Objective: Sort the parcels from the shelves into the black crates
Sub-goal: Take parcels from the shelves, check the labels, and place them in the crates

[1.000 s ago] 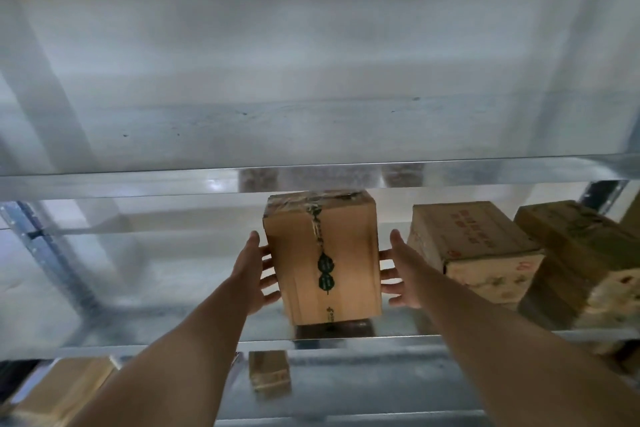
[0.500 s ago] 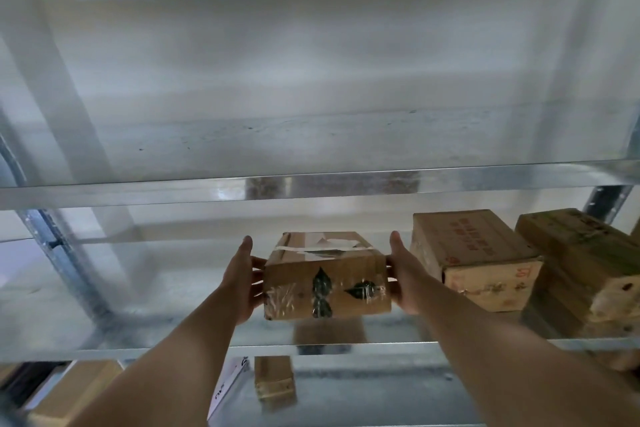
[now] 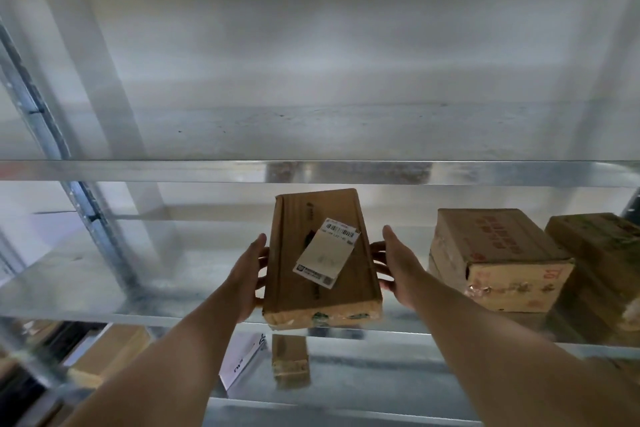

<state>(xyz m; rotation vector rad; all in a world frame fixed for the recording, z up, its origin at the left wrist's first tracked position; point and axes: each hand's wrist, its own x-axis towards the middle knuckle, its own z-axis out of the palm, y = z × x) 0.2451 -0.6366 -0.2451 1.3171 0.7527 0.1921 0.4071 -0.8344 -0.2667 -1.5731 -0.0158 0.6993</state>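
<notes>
A flat brown cardboard parcel [image 3: 287, 274] with a white barcode label [image 3: 325, 253] on its upper face is held between my two hands, just above the front edge of the middle metal shelf [image 3: 138, 319]. My left hand [image 3: 247, 274] grips its left side, thumb along the top edge and fingers curled underneath. My right hand [image 3: 398, 270] grips the right side the same way. The labelled face is tilted toward me.
Two more brown parcels [image 3: 495, 253] [image 3: 602, 253] sit on the same shelf to the right. The upper shelf's edge [image 3: 173, 172] runs just above the held parcel. On the lower shelf lie a small box [image 3: 289, 360], a white envelope [image 3: 242, 360] and a brown box [image 3: 110, 354].
Both hands have rotated the parcel: first a taped face showed, then a narrow end, and now the labelled face points at me.
</notes>
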